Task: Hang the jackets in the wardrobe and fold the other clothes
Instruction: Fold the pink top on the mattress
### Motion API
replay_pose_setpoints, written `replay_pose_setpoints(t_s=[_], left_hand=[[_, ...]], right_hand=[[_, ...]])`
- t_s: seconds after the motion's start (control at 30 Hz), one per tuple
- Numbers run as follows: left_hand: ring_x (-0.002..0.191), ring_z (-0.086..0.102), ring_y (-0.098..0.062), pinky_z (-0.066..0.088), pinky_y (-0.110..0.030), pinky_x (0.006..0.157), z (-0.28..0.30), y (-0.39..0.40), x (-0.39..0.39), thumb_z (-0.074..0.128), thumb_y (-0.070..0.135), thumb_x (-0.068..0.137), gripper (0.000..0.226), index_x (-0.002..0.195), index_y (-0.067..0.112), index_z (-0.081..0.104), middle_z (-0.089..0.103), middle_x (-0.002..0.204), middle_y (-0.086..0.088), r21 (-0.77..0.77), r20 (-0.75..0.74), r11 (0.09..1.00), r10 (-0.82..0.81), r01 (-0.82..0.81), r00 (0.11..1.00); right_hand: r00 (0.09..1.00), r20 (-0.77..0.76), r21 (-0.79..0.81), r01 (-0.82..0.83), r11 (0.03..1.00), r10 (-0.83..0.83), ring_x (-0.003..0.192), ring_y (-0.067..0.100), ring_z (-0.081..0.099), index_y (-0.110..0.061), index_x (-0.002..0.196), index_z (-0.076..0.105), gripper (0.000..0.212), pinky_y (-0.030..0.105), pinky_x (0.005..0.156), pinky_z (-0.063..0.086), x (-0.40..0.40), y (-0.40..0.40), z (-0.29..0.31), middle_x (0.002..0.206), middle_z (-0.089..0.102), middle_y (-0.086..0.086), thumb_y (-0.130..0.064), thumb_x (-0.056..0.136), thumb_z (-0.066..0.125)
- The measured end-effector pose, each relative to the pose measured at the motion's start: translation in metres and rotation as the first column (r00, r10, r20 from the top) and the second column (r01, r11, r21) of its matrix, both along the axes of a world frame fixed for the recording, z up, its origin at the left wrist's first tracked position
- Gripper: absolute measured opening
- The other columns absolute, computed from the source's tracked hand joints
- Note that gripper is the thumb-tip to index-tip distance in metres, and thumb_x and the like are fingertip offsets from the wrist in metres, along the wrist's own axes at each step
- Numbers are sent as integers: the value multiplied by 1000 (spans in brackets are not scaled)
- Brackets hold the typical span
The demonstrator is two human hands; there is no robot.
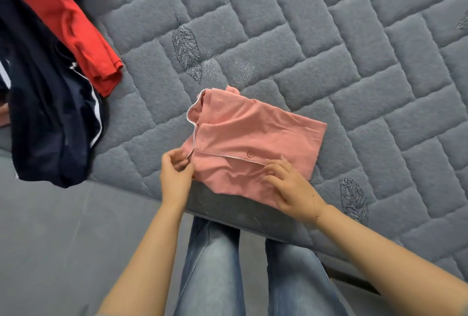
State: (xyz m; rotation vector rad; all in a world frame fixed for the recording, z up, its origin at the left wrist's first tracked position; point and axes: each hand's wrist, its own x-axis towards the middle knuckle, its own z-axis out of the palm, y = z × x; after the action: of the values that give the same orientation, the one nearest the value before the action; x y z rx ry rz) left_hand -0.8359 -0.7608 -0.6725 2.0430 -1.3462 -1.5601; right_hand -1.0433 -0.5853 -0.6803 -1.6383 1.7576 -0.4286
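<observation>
A pink shirt (253, 143), folded into a rough rectangle, is laid on a grey quilted mattress (329, 50) just below the middle of the frame, its lower edge reaching the mattress's near edge. White piping is seen along its collar and placket, and one pink button (250, 155) is shown near the placket's middle. The left hand (176, 176) is placed at the shirt's lower left corner, with its thumb and fingers curled and the placket edge pinched between them. The right hand (291, 184) is laid on the shirt's lower right part; its fingers are spread and only slightly bent, and the cloth is pressed flat beneath them rather than gripped. Both bare forearms are seen running in from the bottom of the frame, and legs in blue jeans (215, 265) are shown between them, close against the mattress side. At the upper left of the frame a red garment (83, 37) is spread loosely over the mattress, well apart from the shirt. Just beside it and partly under it, a navy garment (50, 125) with white stripes is draped over the mattress's left edge. Leaf patterns are stitched into the mattress cover above the shirt and at the lower right. No containers are shown; everything is laid directly on the mattress.
</observation>
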Motion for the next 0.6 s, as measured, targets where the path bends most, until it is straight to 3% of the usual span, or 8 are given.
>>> replay_pose_setpoints(t_s=[0.1,0.17,0.27,0.33,0.4,0.47,0.53,0.6], left_hand=[[91,61,-14,51,-29,82,-2,21,15,69,31,90,23,105,18,58,62,100,3,211,26,977,-3,-3,1000],[95,62,-15,54,-38,86,-3,33,15,69,34,90,21,104,20,59,62,109,-2,336,-74,942,10,15,997],[92,58,-26,50,-51,95,-7,36,8,67,17,93,20,101,0,61,56,118,-27,230,-41,969,-89,96,995],[87,57,-28,49,-49,92,-4,35,5,65,12,93,14,93,0,60,61,103,-23,103,-50,988,-110,115,993],[74,52,-15,47,-33,75,3,27,10,67,13,91,13,82,18,58,60,80,-2,-60,-12,985,-165,164,986],[69,51,-9,44,-25,68,4,19,23,71,11,85,26,75,29,55,60,75,5,-196,105,956,-202,219,974],[75,56,-15,49,-35,77,0,16,35,73,5,82,22,77,21,59,63,82,-2,-222,186,951,-177,217,966],[84,58,-21,49,-45,87,-7,17,37,71,2,85,12,88,10,62,62,93,-8,-157,197,970,-152,184,969]], right_hand=[[994,-105,3,18,1000,-17,136,37,42,-5,120,65,44,59,114,29,-2,-5,-1,137,53,17,5,77,58],[989,-145,139,26,990,-6,149,31,18,-17,147,44,64,54,119,14,-4,-8,-2,161,24,8,-4,86,57],[974,-197,312,-42,949,108,151,21,-14,-33,155,1,79,52,121,-3,-9,-8,-11,160,-16,-9,-17,94,48],[964,-220,350,-63,934,148,149,19,-21,-37,149,-14,83,52,119,-9,-12,-6,-15,158,-23,-10,-18,94,46],[959,-236,348,-65,935,155,149,19,-22,-37,148,-16,77,51,119,-11,-12,-5,-17,159,-23,-9,-23,99,42],[961,-229,346,-68,936,155,149,19,-21,-37,148,-15,73,51,119,-12,-12,-4,-17,159,-21,-9,-28,101,40],[971,-177,359,-87,929,160,148,17,-21,-36,150,-10,82,48,118,-14,-15,-4,-14,159,-19,-11,-21,94,47],[990,-71,350,-87,933,119,150,16,-13,-30,156,11,82,46,120,-10,-21,-5,-6,163,-7,-9,-12,88,53]])
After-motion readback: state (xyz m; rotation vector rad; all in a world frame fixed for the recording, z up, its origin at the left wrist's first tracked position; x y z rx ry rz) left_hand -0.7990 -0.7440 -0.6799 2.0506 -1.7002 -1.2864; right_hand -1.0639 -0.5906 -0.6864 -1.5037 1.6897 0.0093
